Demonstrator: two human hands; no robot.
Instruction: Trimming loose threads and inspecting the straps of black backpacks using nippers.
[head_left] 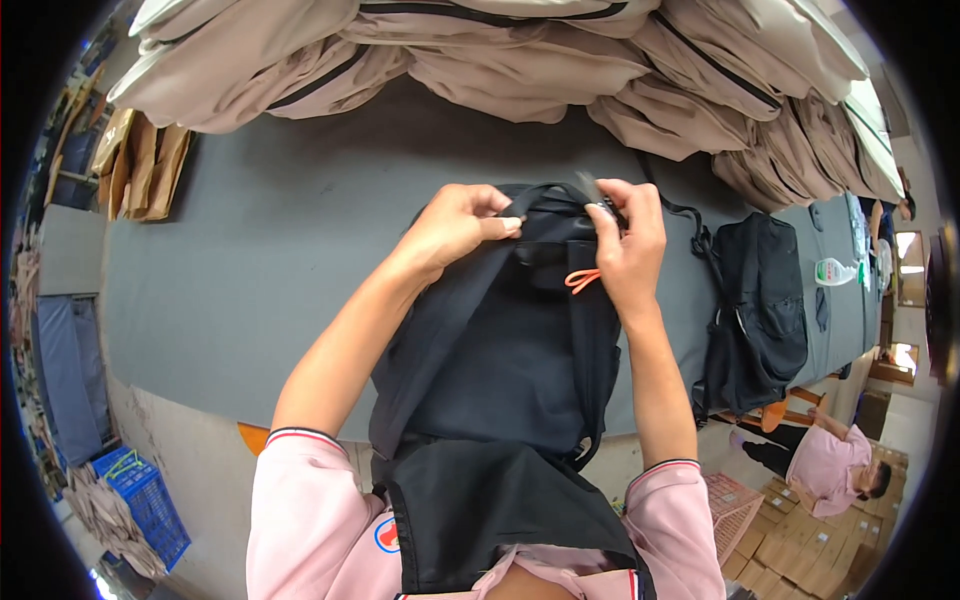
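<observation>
A black backpack stands upright against me at the table's near edge, its shoulder straps facing me. At its top, my left hand is closed on the black carry handle, pinching it between thumb and fingers. My right hand is closed at the handle's other end. From its fingertips sticks a small pointed tool, greyish and smeared by motion; its exact kind does not show. Just below that hand, an orange cord loop lies over the right strap; where it is fastened is hidden.
Beige bags are piled along the table's far side. Another black backpack lies at the right, near a white spray bottle. Brown paper bags stand far left. A blue crate is on the floor; a person is at lower right.
</observation>
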